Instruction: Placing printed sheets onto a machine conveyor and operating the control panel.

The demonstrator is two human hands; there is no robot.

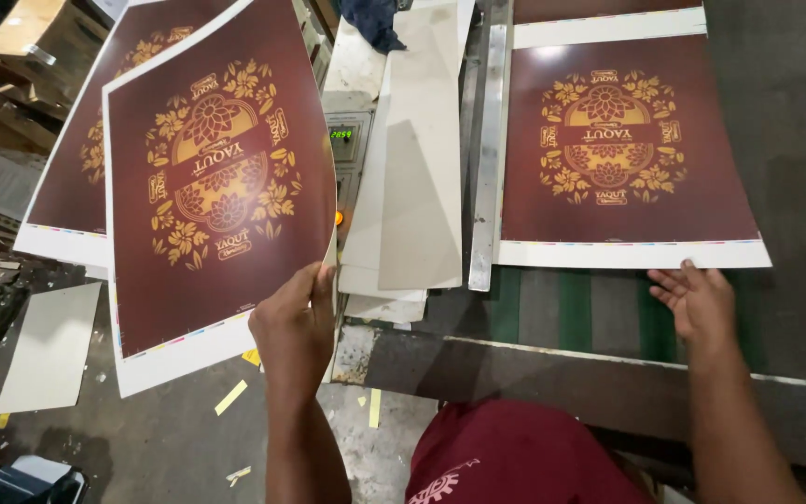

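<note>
My left hand grips the lower right edge of a large maroon printed sheet with a gold flower pattern and a white border, held up tilted over the floor. Behind it lies a stack of the same sheets. My right hand rests open, fingers spread, at the near white edge of another maroon printed sheet that lies flat on the machine bed with green belts.
A metal guide rail runs beside plain grey boards in the middle. A small control panel with a green display sits left of them. A grey board and yellow scraps lie on the floor.
</note>
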